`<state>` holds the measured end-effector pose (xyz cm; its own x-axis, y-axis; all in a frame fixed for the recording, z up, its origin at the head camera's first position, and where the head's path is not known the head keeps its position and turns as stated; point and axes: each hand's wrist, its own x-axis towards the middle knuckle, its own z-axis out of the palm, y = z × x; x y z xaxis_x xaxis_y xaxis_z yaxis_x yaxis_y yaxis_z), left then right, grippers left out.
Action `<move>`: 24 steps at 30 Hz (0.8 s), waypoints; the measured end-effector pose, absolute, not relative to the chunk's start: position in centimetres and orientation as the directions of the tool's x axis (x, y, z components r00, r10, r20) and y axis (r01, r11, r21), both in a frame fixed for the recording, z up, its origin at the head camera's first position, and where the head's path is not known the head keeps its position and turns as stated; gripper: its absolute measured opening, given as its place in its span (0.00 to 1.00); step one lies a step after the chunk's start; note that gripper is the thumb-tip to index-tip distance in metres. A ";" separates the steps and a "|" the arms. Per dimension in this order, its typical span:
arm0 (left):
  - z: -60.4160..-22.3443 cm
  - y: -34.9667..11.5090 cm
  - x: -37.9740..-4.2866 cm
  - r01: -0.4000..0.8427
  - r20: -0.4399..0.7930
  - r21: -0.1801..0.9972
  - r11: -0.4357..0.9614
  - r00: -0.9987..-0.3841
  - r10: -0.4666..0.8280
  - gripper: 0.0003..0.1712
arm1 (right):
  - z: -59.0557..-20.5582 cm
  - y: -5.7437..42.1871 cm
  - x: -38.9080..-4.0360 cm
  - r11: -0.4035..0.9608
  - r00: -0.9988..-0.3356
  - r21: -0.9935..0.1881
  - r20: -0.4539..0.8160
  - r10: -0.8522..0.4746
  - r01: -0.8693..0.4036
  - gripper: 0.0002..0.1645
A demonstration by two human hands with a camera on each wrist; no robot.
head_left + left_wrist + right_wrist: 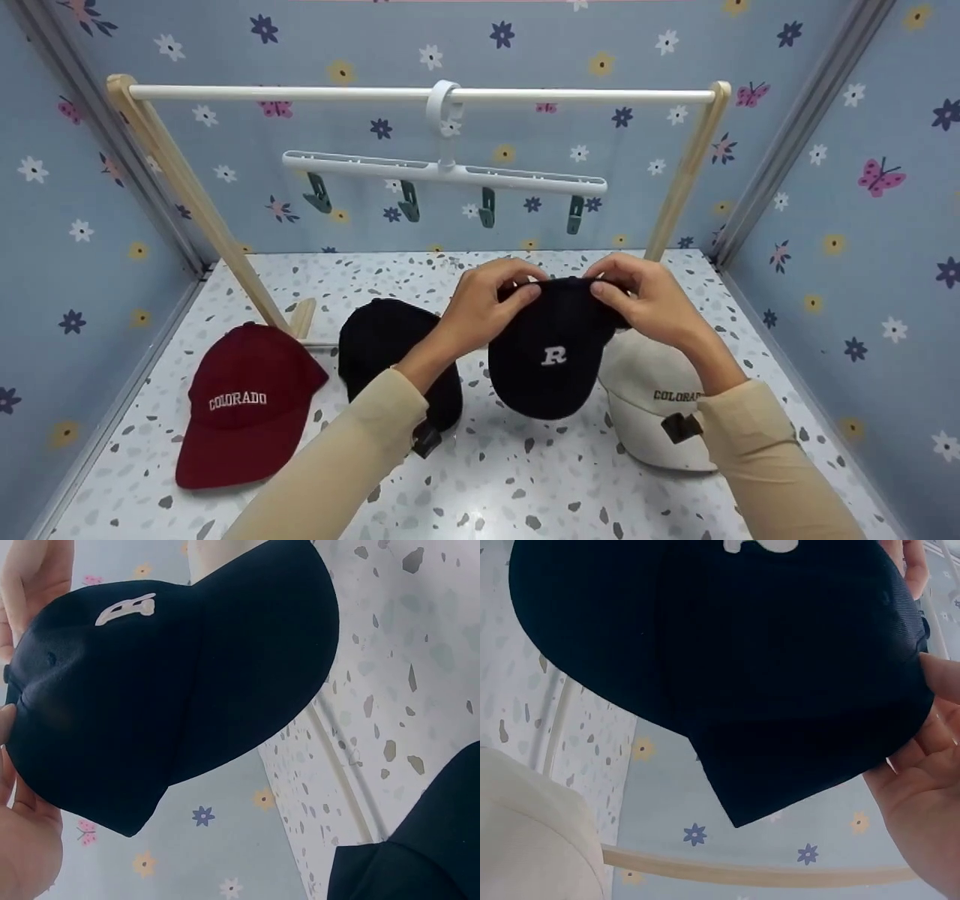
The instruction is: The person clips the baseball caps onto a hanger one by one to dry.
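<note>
Both hands hold up a dark navy baseball cap [559,337] with a white letter R on its front. Its crown points up and its brim hangs down toward the table. My left hand [491,300] pinches the crown's left side between thumb and fingers. On the other side, my right hand [645,296] pinches it the same way. The left wrist view shows the cap [127,682] from one side, thumb at the crown's top. In the right wrist view, fingers of the right hand [922,787] lie behind the crown.
A dark red cap [247,405] and a black cap [390,337] lie at left; a cream cap [645,375] lies at right, partly behind the right arm. Behind, a white clip hanger [442,171] with several green clips [488,206] hangs from the rack's white bar [285,93].
</note>
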<state>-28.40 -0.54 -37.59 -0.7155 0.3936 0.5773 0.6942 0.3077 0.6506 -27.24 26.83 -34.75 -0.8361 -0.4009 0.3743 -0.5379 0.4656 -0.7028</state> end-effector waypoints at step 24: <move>-36.1 0.2 -30.3 0.736 0.599 0.556 0.386 -0.676 0.429 0.08 | -33.2 27.3 -28.3 0.588 -0.810 -0.559 0.444 -0.383 -0.585 0.04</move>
<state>-30.27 0.16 -36.10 -0.6765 0.4291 0.5986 0.7364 0.3857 0.5557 -28.28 27.29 -33.22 -0.8098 -0.3832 0.4443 -0.5848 0.5877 -0.5591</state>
